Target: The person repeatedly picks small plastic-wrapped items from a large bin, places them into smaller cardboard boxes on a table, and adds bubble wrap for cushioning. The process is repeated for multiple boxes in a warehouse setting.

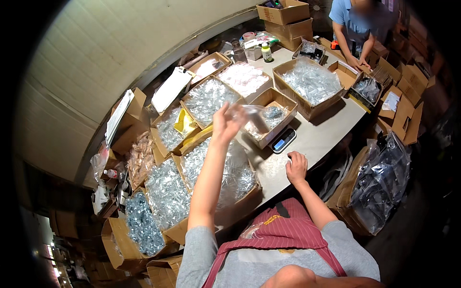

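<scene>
My left hand [227,123] is raised over the cardboard boxes in the middle, its fingers smeared by motion. Just right of those fingers is a blurred, see-through shape [257,119], perhaps a clear bag; I cannot tell whether the hand touches it. It overlaps a small open carton [274,135] with a few clear packets [273,113] inside. A small black digital scale [283,140] sits against this carton. On the table near the front edge rests my right hand [297,167], fingers curled in; what they hold, if anything, is too small to name.
Open cartons of clear small-parts packets [165,192] crowd the left, with loose metal parts [144,223] nearest. Another packet-filled carton [312,81] stands farther right. A co-worker [357,33] works at the far right. A box of dark plastic bags [379,187] stands beside the table [324,137].
</scene>
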`<state>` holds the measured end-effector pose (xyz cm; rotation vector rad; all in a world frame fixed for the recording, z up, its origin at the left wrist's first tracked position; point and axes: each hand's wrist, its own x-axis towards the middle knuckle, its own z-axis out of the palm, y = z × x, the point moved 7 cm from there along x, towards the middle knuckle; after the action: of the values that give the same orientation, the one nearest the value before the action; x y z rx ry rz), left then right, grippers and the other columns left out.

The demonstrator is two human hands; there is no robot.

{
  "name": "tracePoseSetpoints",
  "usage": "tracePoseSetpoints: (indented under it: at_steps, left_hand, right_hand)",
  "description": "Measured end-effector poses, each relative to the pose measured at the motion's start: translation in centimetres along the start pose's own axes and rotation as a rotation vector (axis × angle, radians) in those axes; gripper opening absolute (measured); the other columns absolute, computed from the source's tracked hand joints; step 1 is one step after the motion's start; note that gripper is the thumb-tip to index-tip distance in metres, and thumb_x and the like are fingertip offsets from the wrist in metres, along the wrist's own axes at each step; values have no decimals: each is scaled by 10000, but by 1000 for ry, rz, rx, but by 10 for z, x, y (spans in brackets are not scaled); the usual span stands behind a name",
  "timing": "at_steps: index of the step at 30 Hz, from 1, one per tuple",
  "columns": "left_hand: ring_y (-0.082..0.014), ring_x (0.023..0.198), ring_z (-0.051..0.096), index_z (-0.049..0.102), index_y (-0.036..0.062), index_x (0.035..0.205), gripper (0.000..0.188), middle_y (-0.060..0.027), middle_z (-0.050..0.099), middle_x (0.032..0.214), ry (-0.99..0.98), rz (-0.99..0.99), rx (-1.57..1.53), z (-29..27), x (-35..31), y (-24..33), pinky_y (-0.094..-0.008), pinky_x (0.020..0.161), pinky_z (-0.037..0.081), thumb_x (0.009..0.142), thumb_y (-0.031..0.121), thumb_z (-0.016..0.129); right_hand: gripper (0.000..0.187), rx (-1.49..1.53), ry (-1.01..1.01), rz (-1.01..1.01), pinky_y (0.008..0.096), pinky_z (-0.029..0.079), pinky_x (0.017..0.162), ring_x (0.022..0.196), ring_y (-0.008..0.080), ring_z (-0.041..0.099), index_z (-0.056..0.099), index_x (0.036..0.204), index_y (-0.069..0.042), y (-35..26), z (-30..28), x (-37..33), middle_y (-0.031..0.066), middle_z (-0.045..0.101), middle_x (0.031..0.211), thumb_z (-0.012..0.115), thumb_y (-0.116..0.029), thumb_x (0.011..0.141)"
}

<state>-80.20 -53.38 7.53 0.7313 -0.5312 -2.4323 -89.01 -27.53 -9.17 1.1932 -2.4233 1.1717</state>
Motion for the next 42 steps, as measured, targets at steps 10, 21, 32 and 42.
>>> tracePoseSetpoints:
  at_steps: [10,21,32,42]
  left_hand:
    - [-157,1047,603,608,-6,1226,341,-88,651,1156,13,574,1051,-82,-86,19,-294,918,464,905,106,602]
    - [-172,897,669,648,-21,1037,203,-103,703,969,1000,972,453,-316,-524,48,-286,798,523,894,17,509]
    - [-368,1077,637,677,-19,1072,389,-242,661,1148,1612,-474,1245,-634,-833,-86,-455,902,498,842,279,580]
    - [-290,1048,671,679,23,1126,509,-153,696,1129,1115,-924,1500,-702,-832,-107,-403,846,546,718,313,768]
  right_hand:
    - [214,49,-44,-115,432,401,917,1058,303,545,615,979,-91,-12,9,3,78,616,1069,587,-88,766]
    - [310,25,-231,-361,450,434,906,1010,339,587,634,1056,-38,-22,27,-12,130,648,1049,501,-71,778]
    - [320,-38,-256,-366,449,418,948,1058,329,591,637,1124,-55,11,60,-36,125,646,1117,529,-126,832]
    - [764,-115,-422,-378,467,309,1117,1310,414,418,308,1459,29,-93,49,-206,262,394,1444,679,-11,792]
